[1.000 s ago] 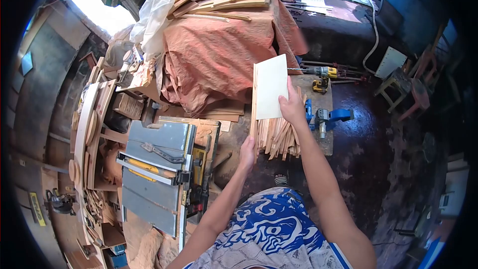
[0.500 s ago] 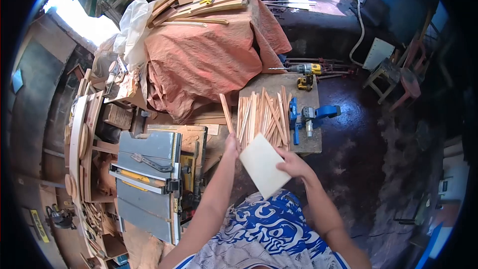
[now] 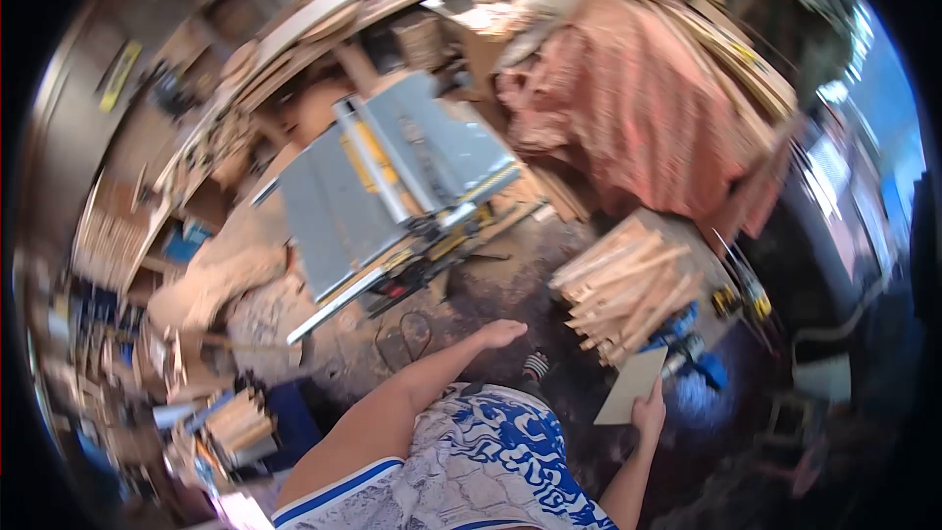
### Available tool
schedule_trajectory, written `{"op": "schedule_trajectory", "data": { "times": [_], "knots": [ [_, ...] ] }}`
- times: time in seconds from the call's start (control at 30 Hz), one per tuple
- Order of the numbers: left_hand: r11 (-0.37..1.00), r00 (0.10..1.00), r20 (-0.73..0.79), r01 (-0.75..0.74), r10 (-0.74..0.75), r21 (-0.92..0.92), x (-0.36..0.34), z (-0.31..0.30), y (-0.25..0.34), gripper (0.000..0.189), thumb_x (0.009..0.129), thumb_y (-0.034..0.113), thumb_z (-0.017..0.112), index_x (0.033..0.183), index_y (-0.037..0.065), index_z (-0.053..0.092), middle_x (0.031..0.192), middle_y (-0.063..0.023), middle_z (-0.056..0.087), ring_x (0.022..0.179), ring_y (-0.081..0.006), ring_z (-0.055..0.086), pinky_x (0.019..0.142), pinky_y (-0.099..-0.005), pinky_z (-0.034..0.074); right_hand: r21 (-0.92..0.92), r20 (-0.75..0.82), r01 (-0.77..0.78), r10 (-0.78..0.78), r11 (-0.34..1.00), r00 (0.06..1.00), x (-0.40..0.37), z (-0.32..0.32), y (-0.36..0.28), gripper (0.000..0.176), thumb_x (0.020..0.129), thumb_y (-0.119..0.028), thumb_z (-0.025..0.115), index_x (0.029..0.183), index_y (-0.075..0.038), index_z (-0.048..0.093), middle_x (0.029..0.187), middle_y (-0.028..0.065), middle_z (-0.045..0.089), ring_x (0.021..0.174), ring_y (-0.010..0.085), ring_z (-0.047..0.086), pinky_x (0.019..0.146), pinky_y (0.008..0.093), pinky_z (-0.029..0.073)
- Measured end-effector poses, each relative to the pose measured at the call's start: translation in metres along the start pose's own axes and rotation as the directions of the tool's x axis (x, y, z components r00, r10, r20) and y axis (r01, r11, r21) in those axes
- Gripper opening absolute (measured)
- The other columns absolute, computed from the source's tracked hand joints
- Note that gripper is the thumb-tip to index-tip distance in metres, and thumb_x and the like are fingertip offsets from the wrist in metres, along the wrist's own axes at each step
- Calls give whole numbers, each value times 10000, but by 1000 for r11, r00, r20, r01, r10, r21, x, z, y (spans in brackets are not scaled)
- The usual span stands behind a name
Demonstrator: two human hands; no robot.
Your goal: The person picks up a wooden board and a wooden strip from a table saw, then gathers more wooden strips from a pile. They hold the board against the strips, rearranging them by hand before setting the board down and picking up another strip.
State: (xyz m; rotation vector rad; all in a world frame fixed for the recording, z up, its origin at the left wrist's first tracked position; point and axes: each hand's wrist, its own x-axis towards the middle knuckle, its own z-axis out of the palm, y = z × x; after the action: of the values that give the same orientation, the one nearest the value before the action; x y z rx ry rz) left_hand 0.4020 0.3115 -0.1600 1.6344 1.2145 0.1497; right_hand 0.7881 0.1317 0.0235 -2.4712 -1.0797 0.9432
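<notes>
My right hand grips a thin, pale rectangular board by its edge, low and right of centre. Over the floor in the middle is my left hand, its fingers curled together, and I see nothing in it. Beyond the board lies a pile of wooden strips on a low bench. A blue clamp-like tool sits at the pile's near side, close to the board. The view is smeared by motion.
A grey table saw with a yellow-marked fence stands left of centre. Behind the strips, a reddish cloth covers a stack topped with boards. A yellow drill lies at the right. More cut wood stands at the lower left.
My view has swung left, so the saw and strips now appear turned and shifted right. My left hand has come away from the strips and the board. The right hand still holds the board.
</notes>
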Motion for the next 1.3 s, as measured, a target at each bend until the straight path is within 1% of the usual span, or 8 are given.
{"op": "schedule_trajectory", "data": {
  "times": [0.13, 0.2, 0.3, 0.43, 0.53, 0.7, 0.87, 1.3],
  "knots": [
    [962, 878, -393, 242, -273, -126, -172, -75, -15, 442, 1001, 464, 555, 1230, 127, 726, 1219, -149, 726, 1139, -325, 689, 959, -430, 532, -94, 108, 456, -446, 885, 888, 58, 119, 29, 821, 833, -80, 591, 1603, -99, 309, 1386, 282, 600, 1260, 427, 603, 1047, 471, 476],
    [975, 658, -720, 127, -221, -184, -253, -100, -34, 356, 975, 389, 606, 1157, 118, 748, 1102, -139, 750, 997, -326, 723, 858, -431, 558, -138, 192, 715, -689, 686, 698, 76, 174, -14, 836, 828, -80, 594, 1608, -78, 293, 1413, 280, 586, 1289, 418, 589, 1072, 454, 464],
    [982, 210, -960, 88, -183, -168, -375, -124, -69, 274, 954, 311, 647, 1086, 98, 759, 990, -131, 752, 861, -316, 722, 772, -409, 560, -51, 499, 620, -518, 783, 695, 9, 207, -123, 850, 820, -81, 600, 1604, -18, 276, 1463, 282, 546, 1342, 403, 552, 1128, 430, 424],
    [908, -475, -798, -6, -371, -418, -527, -125, -141, 184, 942, 175, 691, 1053, 46, 762, 906, -102, 747, 765, -155, 670, 710, -305, 527, -147, 629, 805, -574, 575, 524, -25, 279, -200, 842, 814, -54, 599, 1604, -72, 309, 1431, 283, 571, 1310, 415, 575, 1087, 445, 451],
    [826, -764, -474, -134, -438, -547, -635, -115, -243, 308, 941, 247, 709, 1145, 16, 722, 1011, -125, 708, 883, -222, 662, 820, -336, 527, -89, 708, 840, -559, 536, 432, -123, 305, -280, 840, 817, -35, 591, 1606, -107, 313, 1382, 282, 606, 1274, 416, 604, 1054, 455, 469],
    [480, -667, 77, -607, -741, -634, -768, -134, -375, 964, 800, 549, 792, 1504, -5, 435, 1495, -229, 431, 1300, -345, 529, 1068, -447, 453, 94, 603, 919, -756, 384, 254, -201, 347, -299, 818, 841, -47, 608, 1602, -96, 310, 1329, 283, 636, 1230, 423, 631, 1025, 464, 487],
    [294, -508, 149, -687, -848, -665, -815, -178, -451, 1489, 629, 658, 875, 1637, 16, -12, 1667, -267, 148, 1526, -442, 226, 1249, -514, 228, -78, 628, 889, -670, 451, 395, -235, 346, -270, 821, 847, -53, 617, 1605, -97, 307, 1332, 287, 633, 1227, 411, 636, 1032, 446, 486],
    [453, -588, 99, -709, -803, -540, -822, -150, -472, 963, 687, 263, 750, 1520, 8, 339, 1330, -247, 599, 1219, -391, 604, 1080, -438, 443, -90, 511, 838, -697, 538, 503, -236, 342, -236, 830, 849, -10, 608, 1614, -83, 297, 1380, 280, 609, 1274, 377, 612, 1078, 404, 444]
  ]
}}
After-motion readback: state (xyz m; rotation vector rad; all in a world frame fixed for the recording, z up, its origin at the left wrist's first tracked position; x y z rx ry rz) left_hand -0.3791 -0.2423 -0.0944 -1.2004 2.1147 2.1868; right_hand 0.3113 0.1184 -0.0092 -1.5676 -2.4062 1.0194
